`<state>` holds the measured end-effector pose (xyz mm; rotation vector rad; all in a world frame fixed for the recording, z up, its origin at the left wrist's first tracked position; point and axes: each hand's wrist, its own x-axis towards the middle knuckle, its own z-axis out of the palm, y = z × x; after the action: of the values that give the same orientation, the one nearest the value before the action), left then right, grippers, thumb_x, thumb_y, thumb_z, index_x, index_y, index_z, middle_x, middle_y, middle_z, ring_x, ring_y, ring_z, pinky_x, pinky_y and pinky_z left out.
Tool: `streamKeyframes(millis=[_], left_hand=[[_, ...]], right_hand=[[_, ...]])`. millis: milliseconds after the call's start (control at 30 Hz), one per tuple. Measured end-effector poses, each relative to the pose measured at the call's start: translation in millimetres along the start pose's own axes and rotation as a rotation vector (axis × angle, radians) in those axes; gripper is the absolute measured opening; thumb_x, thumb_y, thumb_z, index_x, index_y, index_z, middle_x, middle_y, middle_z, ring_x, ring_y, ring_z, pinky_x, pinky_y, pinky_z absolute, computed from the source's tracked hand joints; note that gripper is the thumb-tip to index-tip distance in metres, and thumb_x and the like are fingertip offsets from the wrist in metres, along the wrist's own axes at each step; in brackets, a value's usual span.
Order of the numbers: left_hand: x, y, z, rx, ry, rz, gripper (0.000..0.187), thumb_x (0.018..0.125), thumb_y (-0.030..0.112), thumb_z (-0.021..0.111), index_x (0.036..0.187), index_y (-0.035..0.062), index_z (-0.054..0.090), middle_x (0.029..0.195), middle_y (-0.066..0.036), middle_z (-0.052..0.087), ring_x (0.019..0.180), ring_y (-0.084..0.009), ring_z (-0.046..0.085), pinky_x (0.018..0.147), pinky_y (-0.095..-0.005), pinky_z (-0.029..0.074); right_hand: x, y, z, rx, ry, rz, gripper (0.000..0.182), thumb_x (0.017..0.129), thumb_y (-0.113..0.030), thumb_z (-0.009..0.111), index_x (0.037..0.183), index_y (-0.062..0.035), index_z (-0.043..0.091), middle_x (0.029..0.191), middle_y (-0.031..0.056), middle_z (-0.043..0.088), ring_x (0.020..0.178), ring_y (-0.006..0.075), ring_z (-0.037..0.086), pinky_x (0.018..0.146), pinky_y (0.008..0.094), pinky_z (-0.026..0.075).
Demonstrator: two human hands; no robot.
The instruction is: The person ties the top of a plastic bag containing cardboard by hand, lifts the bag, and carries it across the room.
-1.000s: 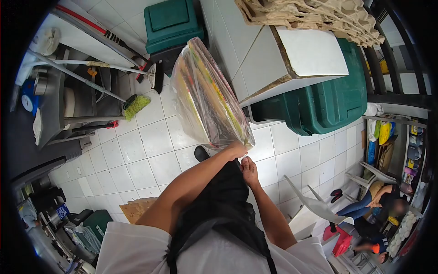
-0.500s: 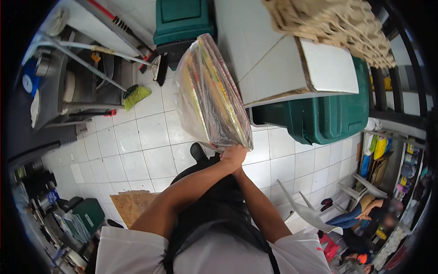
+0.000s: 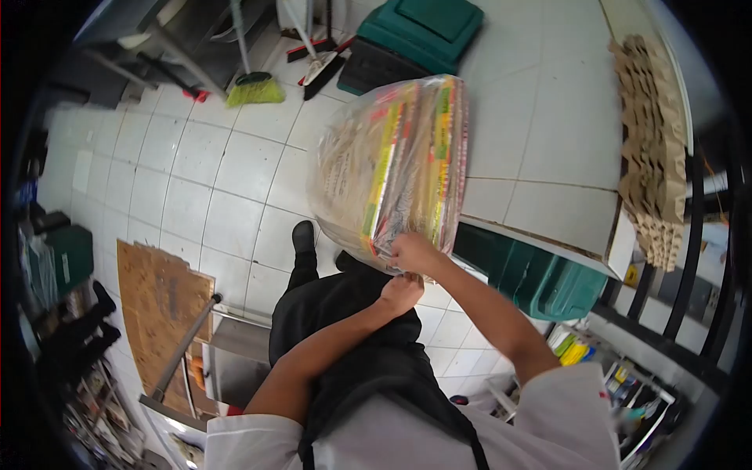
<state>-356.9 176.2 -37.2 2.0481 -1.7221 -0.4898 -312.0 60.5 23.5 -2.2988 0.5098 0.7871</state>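
Observation:
A large clear plastic bag point(image 3: 345, 188) holds several flat cardboard pieces or boxes point(image 3: 427, 149) with yellow, red and green printed edges. It hangs tilted in front of my legs. At its near end my right hand point(image 3: 415, 254) is closed on the gathered plastic. Just below, my left hand point(image 3: 403, 292) makes a fist at the bag's tail; the plastic inside its fingers is mostly hidden.
A white tiled counter point(image 3: 540, 125) runs along the right, with stacked egg trays point(image 3: 650, 141) on it and a green bin point(image 3: 533, 274) beneath. Another green lidded bin point(image 3: 419, 35) stands ahead. Brooms point(image 3: 254, 90) lean ahead left; a wooden board point(image 3: 160, 298) lies left.
My view has turned and shifted toward the counter. My hands, one over the other before, are now apart, the right one higher on the bag. The bag has turned with me.

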Motion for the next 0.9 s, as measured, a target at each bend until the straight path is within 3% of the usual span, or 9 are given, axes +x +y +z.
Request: streamKeyframes(millis=[67, 167, 300, 367, 500, 600, 700, 767, 900], left_hand=[[2, 4, -1, 0.053, 0.038, -0.014, 0.018, 0.064, 0.011, 0.052, 0.073, -0.0026, 0.059, 0.071, -0.014, 0.058, 0.065, -0.0212, 0.059, 0.049, -0.0294, 0.049], [-1, 9, 1, 0.193, 0.074, -0.030, 0.019, 0.064, 0.012, 0.052, 0.073, -0.0022, 0.060, 0.071, -0.014, 0.058, 0.067, -0.0222, 0.059, 0.052, -0.0310, 0.048], [-2, 11, 1, 0.002, 0.041, 0.035, 0.019, 0.065, 0.012, 0.051, 0.073, -0.0017, 0.060, 0.073, -0.015, 0.059, 0.068, -0.0230, 0.058, 0.059, -0.0305, 0.048], [-2, 11, -4, 0.024, 0.005, 0.002, 0.019, 0.066, 0.012, 0.051, 0.073, -0.0018, 0.060, 0.073, -0.015, 0.059, 0.069, -0.0233, 0.058, 0.061, -0.0299, 0.047], [-2, 2, -15, 0.153, 0.043, 0.076, 0.019, 0.067, 0.012, 0.050, 0.074, -0.0023, 0.060, 0.075, -0.016, 0.059, 0.069, -0.0240, 0.058, 0.063, -0.0301, 0.047], [-4, -5, -14, 0.135, 0.018, 0.126, 0.021, 0.069, 0.013, 0.048, 0.077, -0.0024, 0.059, 0.078, -0.016, 0.059, 0.074, -0.0241, 0.057, 0.065, -0.0314, 0.046], [-5, -13, -17, 0.110, 0.012, 0.206, 0.023, 0.071, 0.014, 0.047, 0.081, -0.0023, 0.058, 0.087, -0.016, 0.057, 0.084, -0.0235, 0.054, 0.073, -0.0317, 0.043], [-4, -19, -24, 0.130, 0.063, 0.284, 0.023, 0.072, 0.015, 0.046, 0.083, -0.0021, 0.057, 0.093, -0.015, 0.056, 0.090, -0.0227, 0.051, 0.078, -0.0312, 0.041], [3, -26, -31, 0.074, 0.072, 0.380, 0.022, 0.073, 0.016, 0.045, 0.082, 0.0005, 0.056, 0.093, -0.008, 0.049, 0.093, -0.0196, 0.044, 0.081, -0.0290, 0.036]], right_hand=[[33, -11, 16, -0.530, -0.470, 0.043, 0.018, 0.067, -0.020, 0.057, 0.076, -0.0056, 0.063, 0.085, 0.0117, 0.062, 0.077, 0.0238, 0.061, 0.064, 0.0343, 0.049], [44, -32, 25, -0.711, -0.526, 0.041, 0.019, 0.066, -0.014, 0.058, 0.080, -0.0036, 0.064, 0.086, 0.0114, 0.062, 0.081, 0.0235, 0.061, 0.066, 0.0343, 0.049], [37, -12, 54, -0.584, -0.321, -0.068, 0.015, 0.066, -0.014, 0.058, 0.073, -0.0010, 0.062, 0.075, 0.0169, 0.061, 0.073, 0.0283, 0.061, 0.063, 0.0355, 0.049], [27, 0, 32, -0.702, -0.530, -0.371, 0.013, 0.066, -0.012, 0.054, 0.069, -0.0024, 0.062, 0.070, 0.0164, 0.060, 0.072, 0.0279, 0.061, 0.062, 0.0366, 0.049], [18, 15, 7, -0.727, -0.623, -0.496, 0.013, 0.064, -0.013, 0.054, 0.066, -0.0028, 0.061, 0.066, 0.0151, 0.060, 0.069, 0.0293, 0.060, 0.058, 0.0371, 0.049], [1, 23, 3, -0.715, -0.303, -0.620, 0.012, 0.061, -0.011, 0.055, 0.064, -0.0018, 0.060, 0.065, 0.0149, 0.059, 0.065, 0.0304, 0.059, 0.056, 0.0381, 0.048], [-24, 19, -3, -0.654, -0.346, -0.354, 0.010, 0.065, -0.009, 0.055, 0.068, -0.0024, 0.062, 0.070, 0.0133, 0.060, 0.072, 0.0302, 0.060, 0.062, 0.0378, 0.049], [-41, 29, 8, -0.382, -0.016, 0.042, 0.010, 0.065, -0.007, 0.054, 0.068, -0.0012, 0.061, 0.071, 0.0173, 0.059, 0.070, 0.0328, 0.059, 0.062, 0.0398, 0.048], [-63, 40, 31, 0.027, 0.332, 0.339, 0.010, 0.062, -0.007, 0.056, 0.069, -0.0002, 0.060, 0.070, 0.0225, 0.057, 0.070, 0.0345, 0.058, 0.061, 0.0407, 0.047]])
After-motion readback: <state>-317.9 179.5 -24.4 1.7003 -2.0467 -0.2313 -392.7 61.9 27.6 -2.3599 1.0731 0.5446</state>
